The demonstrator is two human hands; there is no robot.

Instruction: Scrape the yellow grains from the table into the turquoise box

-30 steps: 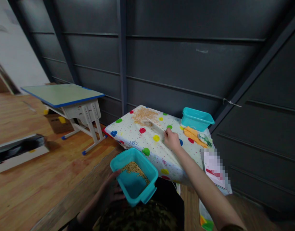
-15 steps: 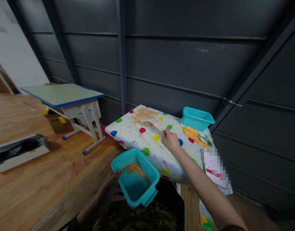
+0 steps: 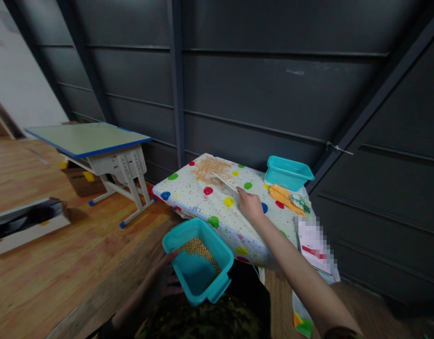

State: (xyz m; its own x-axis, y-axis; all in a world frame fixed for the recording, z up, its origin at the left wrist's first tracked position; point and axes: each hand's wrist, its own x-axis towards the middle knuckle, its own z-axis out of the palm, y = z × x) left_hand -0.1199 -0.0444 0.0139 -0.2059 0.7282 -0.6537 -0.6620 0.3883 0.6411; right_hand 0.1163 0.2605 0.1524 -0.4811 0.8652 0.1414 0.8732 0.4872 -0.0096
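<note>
My left hand is closed on the near left rim of a teal plastic bin, which sits tilted above my lap in front of the table. Round yellowish beans lie along its far and right sides. Out over the table, my right hand pinches one end of a thin white flat strip; its exact kind does not show. The strip's far tip reaches the edge of a spread of small tan beans or grains on the table's polka-dot cloth.
A second teal bin stands at the table's back right, beside an orange cloth and a green-and-white bundle. A dark panelled wall rises behind. To the left are a green-topped desk and a white box.
The view has shifted slightly, moving the scene a little left. The white strip is turned a bit and shows more of its flat face. My left hand still holds the bin.
</note>
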